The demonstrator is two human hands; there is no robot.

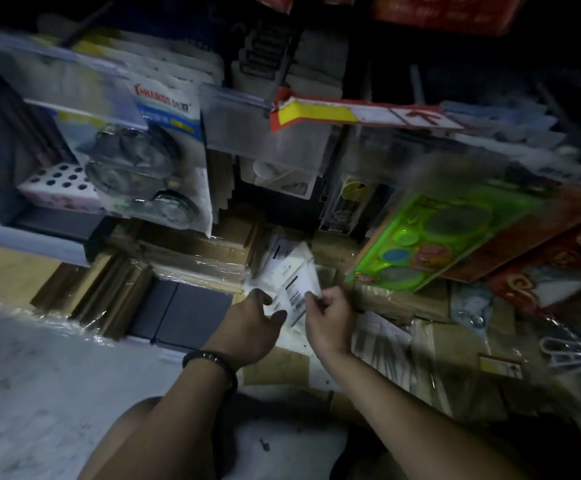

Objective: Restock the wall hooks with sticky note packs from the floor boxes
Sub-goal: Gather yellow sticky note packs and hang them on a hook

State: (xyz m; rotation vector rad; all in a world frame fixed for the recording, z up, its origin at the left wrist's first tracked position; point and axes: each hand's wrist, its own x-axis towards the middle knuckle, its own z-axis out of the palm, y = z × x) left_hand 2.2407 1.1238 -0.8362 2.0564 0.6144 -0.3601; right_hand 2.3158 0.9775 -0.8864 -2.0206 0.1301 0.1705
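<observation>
item: sticky note packs (290, 271), a small fanned handful; blur hid the count.

position: just below frame centre, toward 6 o'clock, held in the air above the floor boxes (192, 251). the boxes lay at 8 o'clock of the packs, cardboard under shiny film.

handling (judged): light. each pack looked like a small paper block in a slick clear sleeve. the block would be fairly stiff, but the sleeves would likely slide over one another in a loose fan. best taken at the lower edges, thumb on the face and fingers beneath, leaving the end at 12 o'clock free for a hook. no hang hole could be made out.

appearance: white faces, black barcode and print strips, glossy wrap catching the light; finer print was smeared.

left hand (252, 320): at 7 o'clock of the packs, fingers curled at the lower left edge, gripping the handful. a dark bracelet (212, 362) sat on the wrist.

right hand (328, 318): at 5 o'clock of the packs, thumb and fingertips pinched the lower right corner of the front pack.

nearby: green toy tray (438, 237) at 3 o'clock; blister card (150, 161) of round glass pieces at 10 o'clock; red and yellow strip (334, 114) at 1 o'clock. the wall hooks at 12 o'clock were too dark to make out.
</observation>
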